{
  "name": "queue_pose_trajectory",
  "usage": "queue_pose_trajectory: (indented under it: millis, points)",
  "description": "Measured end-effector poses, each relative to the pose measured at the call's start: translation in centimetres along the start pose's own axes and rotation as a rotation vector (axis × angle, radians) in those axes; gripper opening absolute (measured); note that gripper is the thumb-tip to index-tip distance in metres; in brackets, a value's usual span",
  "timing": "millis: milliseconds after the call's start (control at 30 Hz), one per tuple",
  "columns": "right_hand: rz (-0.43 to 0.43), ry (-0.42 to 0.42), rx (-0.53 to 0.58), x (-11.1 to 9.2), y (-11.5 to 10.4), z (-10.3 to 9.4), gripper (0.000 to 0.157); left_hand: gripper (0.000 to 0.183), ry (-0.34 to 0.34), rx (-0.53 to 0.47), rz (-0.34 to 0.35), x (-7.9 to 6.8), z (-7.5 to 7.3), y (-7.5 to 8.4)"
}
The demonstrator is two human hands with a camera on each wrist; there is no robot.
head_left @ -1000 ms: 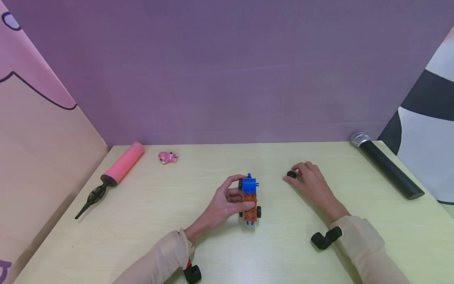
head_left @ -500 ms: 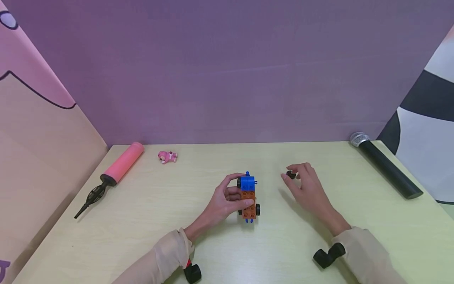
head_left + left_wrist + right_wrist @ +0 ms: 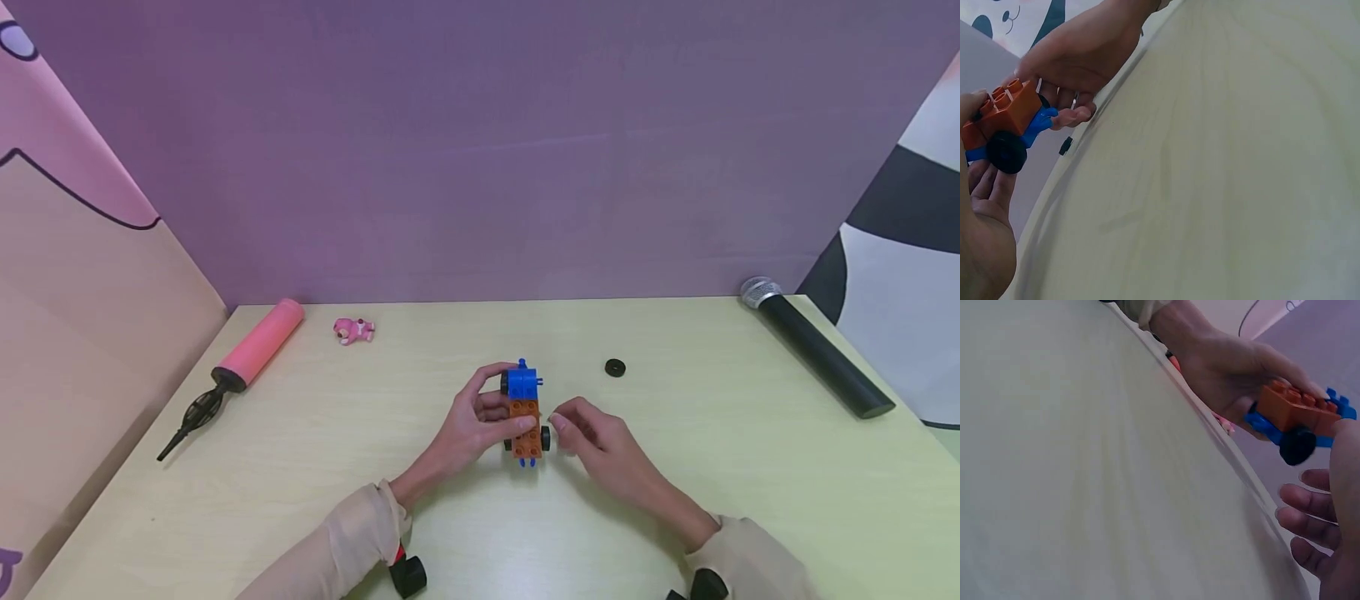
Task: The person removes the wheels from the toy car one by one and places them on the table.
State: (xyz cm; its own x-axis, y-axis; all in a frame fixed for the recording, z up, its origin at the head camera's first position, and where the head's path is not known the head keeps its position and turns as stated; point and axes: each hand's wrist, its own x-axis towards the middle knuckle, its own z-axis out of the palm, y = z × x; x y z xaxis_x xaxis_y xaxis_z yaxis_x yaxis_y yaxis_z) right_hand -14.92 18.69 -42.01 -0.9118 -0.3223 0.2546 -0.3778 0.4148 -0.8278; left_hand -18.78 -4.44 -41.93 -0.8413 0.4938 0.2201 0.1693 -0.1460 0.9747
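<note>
My left hand (image 3: 468,433) grips a toy block car (image 3: 524,408) from its left side, thumb across the top. The car has an orange studded brick body, blue parts at both ends and black wheels. Its far right side shows a bare blue stub. Close to the right rear wheel (image 3: 545,438), my right hand (image 3: 603,450) has thumb and index finger drawn together. Whether anything small is between those tips is hidden. In the right wrist view, several fingers of the right hand (image 3: 1344,525) are bent loosely below the car. A loose black wheel (image 3: 615,367) lies on the table.
A pink hand pump (image 3: 262,346) with a black nozzle lies at the left. Near the back edge is a small pink bear figure (image 3: 354,331). A black microphone (image 3: 817,350) lies along the right edge of the table (image 3: 285,483). A purple panel (image 3: 480,150) stands behind.
My right hand let go of the black wheel, leaving it on the table, and came left and nearer to the car. The left hand keeps its grip on the car, almost still.
</note>
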Motion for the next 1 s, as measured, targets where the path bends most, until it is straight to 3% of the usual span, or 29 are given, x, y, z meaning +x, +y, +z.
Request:
queue_pose_trajectory:
  millis: [300,633,1000]
  points:
    - [-0.051,-0.105,0.038,-0.18,-0.38,0.73,0.012,0.066,-0.012,0.022,0.013,0.16,0.02,-0.08]
    - [-0.057,-0.096,0.181,-0.14,-0.41,0.82,0.017,0.063,-0.018,0.019,0.022,0.26,0.03,-0.17]
    - [-0.023,-0.056,0.223,0.05,-0.34,0.81,0.017,0.077,-0.039,-0.017,-0.008,0.09,-0.05,-0.07]
